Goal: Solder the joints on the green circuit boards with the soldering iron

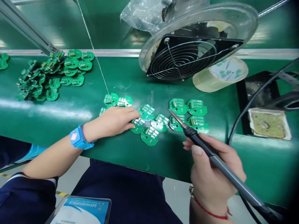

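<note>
My right hand (216, 174) grips a soldering iron (210, 152) like a pen, its metal tip pointing up and left at a group of green circuit boards (197, 107). On the left, my left hand (114, 121), with a blue wrist strap (80, 137), has its thumb and fingers at the edge of a circuit board (137, 127). More circuit boards (149, 136) lie flat just right of those fingers, showing silvery pads and small green parts. Partly hidden behind the same hand are other circuit boards (111, 99). A thin solder wire (93, 46) hangs down to them from above.
A fan (179, 57) in a round clear housing overhangs the bench. Behind it lies a tape roll (220, 74). On the right stands an iron stand with a sponge (268, 124), crossed by a black cable (243, 115). A heap of circuit boards (38, 81) sits back left.
</note>
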### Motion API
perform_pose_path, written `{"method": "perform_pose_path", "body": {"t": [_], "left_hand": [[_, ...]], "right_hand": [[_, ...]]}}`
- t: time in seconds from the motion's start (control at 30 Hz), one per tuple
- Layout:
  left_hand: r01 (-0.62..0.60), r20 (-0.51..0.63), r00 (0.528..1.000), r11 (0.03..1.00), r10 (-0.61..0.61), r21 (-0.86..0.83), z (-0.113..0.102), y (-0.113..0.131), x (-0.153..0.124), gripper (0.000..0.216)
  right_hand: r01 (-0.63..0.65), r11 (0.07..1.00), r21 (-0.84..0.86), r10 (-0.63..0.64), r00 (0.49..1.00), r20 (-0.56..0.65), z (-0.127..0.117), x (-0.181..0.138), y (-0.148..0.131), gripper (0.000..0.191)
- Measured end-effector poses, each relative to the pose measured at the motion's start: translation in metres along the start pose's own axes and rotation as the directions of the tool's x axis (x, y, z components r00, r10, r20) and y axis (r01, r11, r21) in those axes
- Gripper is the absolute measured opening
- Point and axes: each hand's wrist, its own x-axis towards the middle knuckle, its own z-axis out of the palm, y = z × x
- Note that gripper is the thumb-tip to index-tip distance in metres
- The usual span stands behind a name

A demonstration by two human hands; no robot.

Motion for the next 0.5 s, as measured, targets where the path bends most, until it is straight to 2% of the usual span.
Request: {"method": "perform_pose_path", "body": {"t": [0.33,0.5], "left_hand": [[0.059,-0.085,0.994,0.997,-0.063,-0.051,0.009,0.009,0.005,0.011],[0.107,-0.104,0.989,0.994,-0.108,-0.017,0.011,0.013,0.003,0.011]], "right_hand": [[0.058,0.997,0.050,-0.054,0.996,-0.070,0.001,0.009,-0.002,0.028],[0.059,0.998,0.004,-0.058,0.993,-0.107,-0.005,0.013,0.000,0.028]]}}
